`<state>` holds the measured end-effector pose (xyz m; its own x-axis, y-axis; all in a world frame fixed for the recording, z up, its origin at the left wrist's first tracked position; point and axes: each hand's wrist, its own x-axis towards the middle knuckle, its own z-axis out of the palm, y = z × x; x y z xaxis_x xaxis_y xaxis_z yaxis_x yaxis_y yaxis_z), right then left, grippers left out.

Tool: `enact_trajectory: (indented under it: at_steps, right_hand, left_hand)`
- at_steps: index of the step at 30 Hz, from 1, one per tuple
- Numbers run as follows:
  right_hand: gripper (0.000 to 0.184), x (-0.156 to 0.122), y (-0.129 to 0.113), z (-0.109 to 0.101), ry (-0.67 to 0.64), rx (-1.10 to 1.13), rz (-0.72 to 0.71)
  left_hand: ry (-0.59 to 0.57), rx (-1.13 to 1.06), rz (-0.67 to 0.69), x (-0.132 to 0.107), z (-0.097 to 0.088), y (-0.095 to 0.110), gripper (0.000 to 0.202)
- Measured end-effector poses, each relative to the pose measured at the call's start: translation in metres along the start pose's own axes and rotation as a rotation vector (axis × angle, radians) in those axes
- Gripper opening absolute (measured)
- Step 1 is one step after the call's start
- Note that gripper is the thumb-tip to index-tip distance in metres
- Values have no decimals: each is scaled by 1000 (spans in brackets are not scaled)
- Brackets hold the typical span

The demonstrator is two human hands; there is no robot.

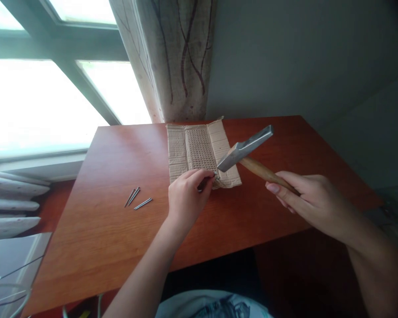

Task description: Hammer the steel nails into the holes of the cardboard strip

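My right hand (pixel 313 194) grips the wooden handle of a hammer (pixel 245 150), its metal head tilted in the air just above my left fingertips. My left hand (pixel 188 192) is closed in a pinch at the near edge of a board with rows of small holes (pixel 200 148). Between its thumb and forefinger shows the small metallic end of what looks like a nail (pixel 215 175), mostly hidden by the fingers. The board lies on an unfolded piece of cardboard (pixel 177 150). Left of my left hand, several loose nails (pixel 134 195) lie on the table.
The reddish-brown wooden table (pixel 119 247) stands against a wall, beside a bright window (pixel 36 101). A patterned curtain (pixel 182 57) hangs behind the cardboard. Cables (pixel 9 291) run over a pale surface at lower left, below the table's left edge.
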<state>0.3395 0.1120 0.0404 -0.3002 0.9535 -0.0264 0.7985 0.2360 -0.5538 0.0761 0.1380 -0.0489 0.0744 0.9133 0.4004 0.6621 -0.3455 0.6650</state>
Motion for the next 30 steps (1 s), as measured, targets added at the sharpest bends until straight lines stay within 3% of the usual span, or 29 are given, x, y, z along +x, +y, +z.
enact_trajectory:
  at_steps: [5, 11, 16, 24, 30]
  right_hand:
    - [38, 1, -15, -5, 28, -135, -101]
    - [33, 4, -14, 1, -13, -242, -138]
    - [35, 0, -17, -2, 44, -241, -146]
    - [34, 3, -10, 11, 9, -276, -140]
    - [32, 0, -14, 5, 32, -242, -145]
  left_hand:
    - [7, 16, 0, 0, 0, 1, 9]
    - [-11, 61, 5, 1, 0, 1, 9]
    - [-8, 49, 12, 1, -1, 2, 9]
    - [-54, 84, -14, 2, -2, 3, 7]
    - [-59, 77, -21, 2, -3, 3, 8]
